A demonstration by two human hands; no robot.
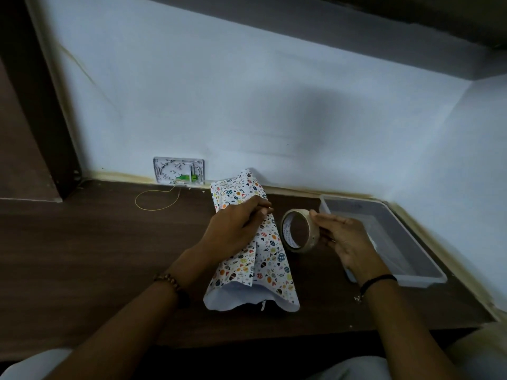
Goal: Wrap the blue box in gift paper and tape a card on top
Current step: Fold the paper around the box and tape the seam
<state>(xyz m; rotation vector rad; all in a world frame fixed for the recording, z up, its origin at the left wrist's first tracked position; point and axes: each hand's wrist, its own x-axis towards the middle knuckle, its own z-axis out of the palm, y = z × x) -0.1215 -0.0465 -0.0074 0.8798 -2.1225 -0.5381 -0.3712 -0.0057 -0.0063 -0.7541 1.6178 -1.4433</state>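
Observation:
White gift paper (270, 259) printed with coloured eggs and hearts is folded around the box on the dark wooden table (96, 256); the box itself is hidden, and both paper ends stand open. My left hand (236, 226) rests on top of the wrapped parcel, fingers curled and pressing the paper's overlap down. My right hand (343, 237) grips a roll of clear tape (300, 230), held upright just right of the parcel. No card is in view.
A clear plastic tray (428, 272) lies at the right, under my right hand. A white wall plate (178, 171) and a thin yellow wire loop (156, 200) sit at the back left by the wall. A dark wooden panel (33, 133) stands at the left.

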